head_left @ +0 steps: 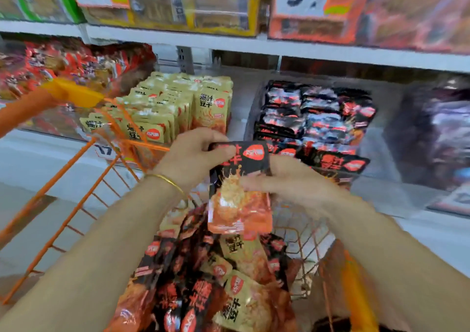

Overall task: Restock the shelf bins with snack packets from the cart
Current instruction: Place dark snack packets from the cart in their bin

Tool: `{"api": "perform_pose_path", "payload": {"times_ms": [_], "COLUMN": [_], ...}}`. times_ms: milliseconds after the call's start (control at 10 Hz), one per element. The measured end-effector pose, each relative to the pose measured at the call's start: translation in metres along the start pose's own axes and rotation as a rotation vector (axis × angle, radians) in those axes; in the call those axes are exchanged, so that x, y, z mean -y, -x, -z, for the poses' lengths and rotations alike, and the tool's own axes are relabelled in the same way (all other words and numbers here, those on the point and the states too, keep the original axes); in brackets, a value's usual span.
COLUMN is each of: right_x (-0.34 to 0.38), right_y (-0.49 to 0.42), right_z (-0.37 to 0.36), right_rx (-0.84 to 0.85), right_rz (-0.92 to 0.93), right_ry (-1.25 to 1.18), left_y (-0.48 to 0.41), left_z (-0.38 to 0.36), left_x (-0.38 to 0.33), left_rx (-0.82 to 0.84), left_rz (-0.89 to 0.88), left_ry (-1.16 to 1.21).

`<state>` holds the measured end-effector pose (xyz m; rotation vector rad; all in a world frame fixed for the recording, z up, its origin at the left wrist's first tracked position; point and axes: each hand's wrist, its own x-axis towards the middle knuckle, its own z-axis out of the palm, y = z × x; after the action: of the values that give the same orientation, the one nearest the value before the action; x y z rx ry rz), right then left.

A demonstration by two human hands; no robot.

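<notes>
The lower shelf [244, 95] carries red packets [63, 67] at left, tan packets [178, 102] standing in rows, black packets [312, 118] in rows beside them, and blurred purple packets [437, 133] far right; the upper shelf [229, 45] bears boxes [193, 6]. The orange wire cart [63, 230] holds a loose heap [198, 280] of black and tan packets.

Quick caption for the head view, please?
Left hand and right hand hold a black snack packet over the orange cart, facing bins of tan packets and black packets.
</notes>
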<state>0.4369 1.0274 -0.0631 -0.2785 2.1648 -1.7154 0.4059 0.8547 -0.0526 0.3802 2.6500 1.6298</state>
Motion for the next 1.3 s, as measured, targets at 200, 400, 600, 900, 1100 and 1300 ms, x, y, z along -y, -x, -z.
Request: {"api": "perform_pose_path", "payload": {"times_ms": [200,400,600,900,1100,1300], "right_x": [-0.004,-0.029,-0.071,-0.105,-0.109,-0.096], "right_y": [0.028,0.005,-0.041,-0.062,-0.069,-0.06], "right_z": [0.116,0.214,0.241,0.246,0.248,0.235], "right_rx": [-0.481,-0.915,-1.15,-1.033,-0.985,-1.017], "right_rz": [-0.069,-0.127,-0.235,-0.457,-0.41,-0.419], "right_ry": [-0.647,-0.598,0.012,0.451,0.258,0.195], "left_y": [-0.047,-0.067,-0.065,-0.065,-0.065,-0.065], "left_z": [-0.083,-0.136,-0.15,-0.15,-0.15,-0.149], "left_x": [-0.049,-0.035,-0.019,-0.017,-0.016,-0.016], "left_rx": [-0.069,0.049,-0.043,-0.052,-0.055,-0.046], "left_rz": [-0.195,-0.383,-0.422,-0.423,-0.437,-0.452], "left_ry": [-0.015,-0.664,-0.784,-0.783,-0.767,-0.74]}}
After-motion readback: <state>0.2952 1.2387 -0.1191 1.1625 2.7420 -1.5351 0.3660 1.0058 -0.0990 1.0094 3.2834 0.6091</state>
